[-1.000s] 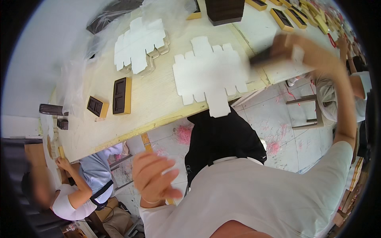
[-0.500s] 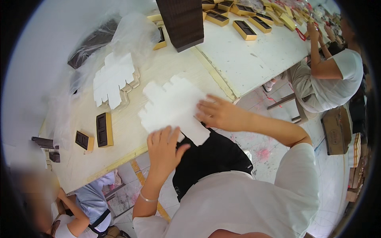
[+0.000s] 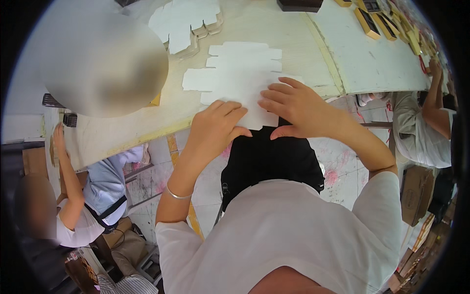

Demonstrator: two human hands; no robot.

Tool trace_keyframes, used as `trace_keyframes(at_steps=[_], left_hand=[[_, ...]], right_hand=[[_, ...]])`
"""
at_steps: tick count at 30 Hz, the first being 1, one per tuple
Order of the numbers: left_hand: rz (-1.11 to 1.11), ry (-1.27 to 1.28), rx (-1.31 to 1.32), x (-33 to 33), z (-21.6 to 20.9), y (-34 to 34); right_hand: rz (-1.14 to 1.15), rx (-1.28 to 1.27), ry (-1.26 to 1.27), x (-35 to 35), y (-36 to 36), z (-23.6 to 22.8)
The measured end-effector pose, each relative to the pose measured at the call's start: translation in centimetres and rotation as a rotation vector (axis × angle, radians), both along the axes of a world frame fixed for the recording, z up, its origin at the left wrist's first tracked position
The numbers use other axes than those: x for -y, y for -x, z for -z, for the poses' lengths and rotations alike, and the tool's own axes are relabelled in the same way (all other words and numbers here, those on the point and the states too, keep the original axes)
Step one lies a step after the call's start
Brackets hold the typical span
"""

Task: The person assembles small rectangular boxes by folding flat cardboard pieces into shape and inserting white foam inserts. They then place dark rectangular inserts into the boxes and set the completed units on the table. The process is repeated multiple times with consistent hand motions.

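A flat white cardboard box blank (image 3: 240, 61), with cut tabs along its sides, lies at the table's near edge in front of me. Over its near left part rests my left hand (image 3: 218, 125), fingers slightly bent and thumb pointing inward. My right hand (image 3: 298, 108) lies on its near right part with fingers stretched and spread, the thumb apart from them. Neither hand visibly grips anything. The near flap of the blank reaches past the table edge above my dark lap.
A stack of similar white blanks (image 3: 183, 22) lies farther back left. A dark brown block (image 3: 299, 5) stands at the back. Gold boxes with dark insides (image 3: 367, 22) lie far right. A blurred patch covers the left of the table. Co-workers sit at both sides.
The box blank has turned to lie squarer with the table edge. My hands have come closer together at its near side. The view has shifted, so the back of the table shows less.
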State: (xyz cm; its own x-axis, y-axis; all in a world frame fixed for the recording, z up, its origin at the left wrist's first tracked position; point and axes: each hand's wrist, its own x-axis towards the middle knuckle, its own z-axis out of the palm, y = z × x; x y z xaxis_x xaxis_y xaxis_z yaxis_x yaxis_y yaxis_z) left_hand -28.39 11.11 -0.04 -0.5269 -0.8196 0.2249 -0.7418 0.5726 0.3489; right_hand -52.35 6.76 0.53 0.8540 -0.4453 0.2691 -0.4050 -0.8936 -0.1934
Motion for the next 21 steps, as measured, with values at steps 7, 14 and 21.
trace_keyframes(at_steps=[7,14,21], left_hand=[[-0.036,0.099,-0.012,0.6,-0.8,0.0],[-0.019,0.178,-0.176,-0.1,0.7,-1.1],[-0.037,0.441,-0.122,-0.4,1.1,0.4]], right_hand=[[0.027,-0.017,0.410,-1.8,-0.6,1.5],[-0.025,0.244,0.396,0.5,1.0,2.2],[0.045,0.241,0.309,-0.3,1.2,1.7]])
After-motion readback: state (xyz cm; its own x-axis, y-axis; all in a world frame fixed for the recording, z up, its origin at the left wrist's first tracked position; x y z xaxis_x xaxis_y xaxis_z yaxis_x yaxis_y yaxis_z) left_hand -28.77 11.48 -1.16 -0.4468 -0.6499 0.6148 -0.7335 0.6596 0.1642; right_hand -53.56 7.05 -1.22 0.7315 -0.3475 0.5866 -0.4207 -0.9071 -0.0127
